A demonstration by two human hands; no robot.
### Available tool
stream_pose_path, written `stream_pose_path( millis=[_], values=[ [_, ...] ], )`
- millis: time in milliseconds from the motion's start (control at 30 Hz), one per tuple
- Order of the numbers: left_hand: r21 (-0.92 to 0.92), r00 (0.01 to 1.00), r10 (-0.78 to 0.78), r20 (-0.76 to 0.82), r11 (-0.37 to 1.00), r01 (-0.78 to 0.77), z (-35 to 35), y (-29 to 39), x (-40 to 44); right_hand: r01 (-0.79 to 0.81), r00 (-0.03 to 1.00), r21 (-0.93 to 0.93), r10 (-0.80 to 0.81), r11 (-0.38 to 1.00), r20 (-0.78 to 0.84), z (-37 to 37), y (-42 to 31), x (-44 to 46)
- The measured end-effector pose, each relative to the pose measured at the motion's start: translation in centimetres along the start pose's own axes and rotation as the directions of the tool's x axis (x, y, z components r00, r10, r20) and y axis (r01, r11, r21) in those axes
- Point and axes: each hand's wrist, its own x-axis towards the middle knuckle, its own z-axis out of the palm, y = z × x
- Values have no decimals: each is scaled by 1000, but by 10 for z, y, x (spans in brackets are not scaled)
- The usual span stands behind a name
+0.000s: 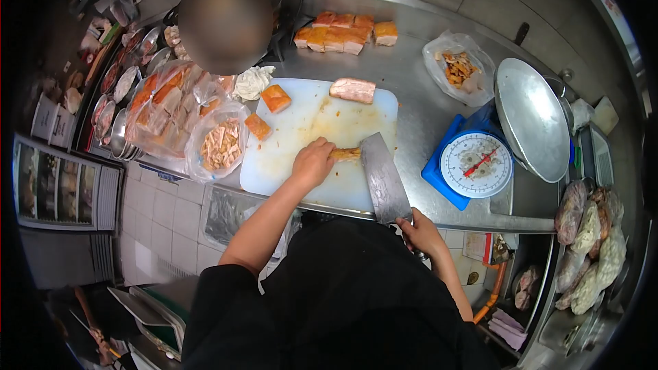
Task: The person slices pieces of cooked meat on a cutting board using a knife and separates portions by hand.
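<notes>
On the white cutting board (274,171), my left hand (313,163) is closed on one end of a narrow browned strip of roast pork (347,154). The broad blade of a cleaver (385,177) stands at the strip's right end. At the board's front right edge, my right hand (420,234) grips the cleaver's handle, mostly covering it. A pale slab of pork (352,90) lies at the back of the board. Two pieces of golden crackling pork (275,99) rest on its left side.
Several roast pork blocks (343,33) sit at the back of the steel counter. To the right are a blue dial scale (476,164) with a metal pan (532,120) and a bag of scraps (459,70). Bagged meat (164,106) and a bag of cut strips (221,144) lie left.
</notes>
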Motion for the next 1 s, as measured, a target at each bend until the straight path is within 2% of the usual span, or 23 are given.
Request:
stream_pose_path(
  millis=[133, 200, 233, 300, 433, 500, 533, 567, 633, 700, 767, 800, 867, 967, 1000],
  values=[
    [0, 1000, 4, -12, 1000, -4, 0, 4, -4, 20, 999, -62, -23, 998, -48, -2, -13, -7],
    [-11, 998, -63, 14, 998, 63, 0, 7, -6, 183, 927, -468, -310, 865, -210, 0, -26, -16],
    [-12, 998, -64, 16, 998, 64, 1, 7, -6, 181, 928, -467, -307, 865, -209, 0, -36, -21],
    [-24, 998, -68, 4, 997, 69, 4, 6, -8, 290, 817, -511, -487, 809, -309, 4, -56, -27],
    [-61, 997, -62, -35, 996, 60, 5, 5, -9, 296, 794, -538, -516, 790, -321, 14, -67, -7],
    [-58, 998, -53, -39, 997, 51, 6, 4, -11, 153, 947, -745, -313, 649, -78, 14, -62, 14],
    [-61, 998, -53, -40, 997, 51, 6, 4, -11, 149, 949, -755, -306, 638, -71, 10, -65, 17],
    [-72, 997, -51, -56, 996, 47, 6, 3, -8, 155, 948, -764, -313, 626, -65, 4, -70, 17],
    [-83, 997, -59, -57, 995, 54, 7, -2, -16, 253, 897, -697, -433, 671, -91, -3, -80, 5],
    [-107, 994, -36, -108, 994, 24, 10, -5, -17, 236, 887, -691, -441, 684, -133, 4, -95, -11],
    [-115, 993, -29, -115, 993, 16, 13, -8, -19, 319, 789, -621, -564, 716, -245, 10, -97, -17],
    [-114, 992, -12, -125, 994, -2, 13, -10, -19, 318, 790, -622, -563, 715, -243, 13, -91, -8],
    [-113, 992, -15, -122, 994, 1, 13, -9, -17, 127, 947, -745, -303, 655, -106, 18, -72, 19],
    [-113, 993, -12, -115, 994, -1, 13, -9, -15, 157, 950, -763, -308, 627, -58, 4, -82, 19],
    [-115, 995, -14, -100, 993, 2, 12, -9, -17, 186, 938, -732, -340, 656, -65, 2, -86, 16]
  ],
)
